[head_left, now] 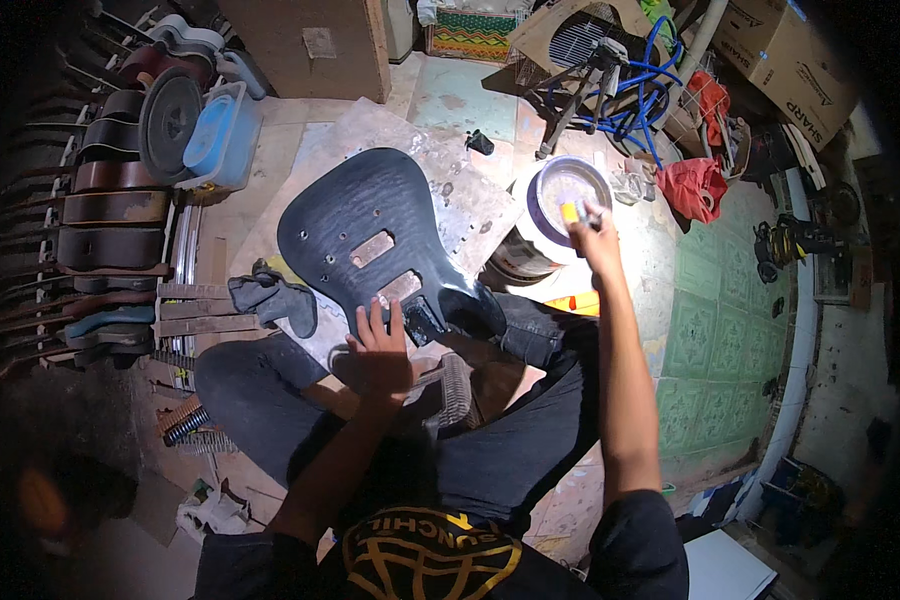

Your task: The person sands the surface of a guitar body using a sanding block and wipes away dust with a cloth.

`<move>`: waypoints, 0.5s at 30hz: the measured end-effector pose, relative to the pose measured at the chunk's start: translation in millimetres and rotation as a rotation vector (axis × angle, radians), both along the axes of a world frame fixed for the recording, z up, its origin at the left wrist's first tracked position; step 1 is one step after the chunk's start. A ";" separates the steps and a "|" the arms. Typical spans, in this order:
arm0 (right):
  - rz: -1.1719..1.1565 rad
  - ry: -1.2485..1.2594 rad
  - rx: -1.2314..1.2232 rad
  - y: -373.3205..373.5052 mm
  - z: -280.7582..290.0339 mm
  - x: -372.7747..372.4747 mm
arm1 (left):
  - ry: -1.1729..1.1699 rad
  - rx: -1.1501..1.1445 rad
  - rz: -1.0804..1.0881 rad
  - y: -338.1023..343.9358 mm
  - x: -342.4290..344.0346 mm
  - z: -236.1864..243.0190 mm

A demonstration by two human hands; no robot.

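A black electric guitar body with rectangular cutouts and small holes lies in front of me, its lower end over my crossed legs. My left hand rests on its near edge beside a cutout, fingers spread and stretched out. To the right, my right hand is closed round a small yellow and grey object, whose kind I cannot make out. That hand is over a white and purple tub, which appears to contain liquid. The tub sits on a wider bucket-like container.
A stained board lies under the guitar body. Dark gloves are at its left, and a small black cup stands beyond. Several guitars line the left. Blue hose and a red bag lie far right.
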State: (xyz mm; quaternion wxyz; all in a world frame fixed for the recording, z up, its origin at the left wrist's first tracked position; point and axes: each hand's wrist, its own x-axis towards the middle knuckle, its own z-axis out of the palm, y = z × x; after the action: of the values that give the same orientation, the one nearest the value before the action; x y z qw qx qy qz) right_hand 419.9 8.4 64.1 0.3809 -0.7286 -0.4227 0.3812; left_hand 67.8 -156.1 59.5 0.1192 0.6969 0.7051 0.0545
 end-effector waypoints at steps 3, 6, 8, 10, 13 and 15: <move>0.004 -0.540 0.163 50.2 -62.9 67.9 | 0.016 0.154 0.010 14.1 -10.3 -46.2; 0.074 -0.692 -0.071 73.4 -73.2 55.9 | -0.143 0.453 0.097 33.6 -40.0 -59.0; 0.097 -0.766 -0.061 79.7 -83.9 52.8 | -0.154 0.335 0.086 38.2 -45.6 -52.4; 0.141 -0.853 -0.037 79.6 -96.6 51.4 | -0.218 0.206 0.091 38.6 -51.7 -34.2; 0.171 -0.881 -0.084 80.5 -107.2 49.6 | -0.341 0.265 0.106 48.1 -74.8 -38.9; 0.115 -0.831 -0.103 82.3 -115.5 47.3 | -0.373 0.251 0.136 60.7 -87.2 -46.2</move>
State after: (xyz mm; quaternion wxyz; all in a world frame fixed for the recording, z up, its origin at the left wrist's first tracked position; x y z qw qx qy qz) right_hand 467.2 90.7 -51.3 0.1192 -0.8138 -0.5606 0.0961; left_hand -19.4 -95.4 13.2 0.1559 0.6349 0.7039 0.2776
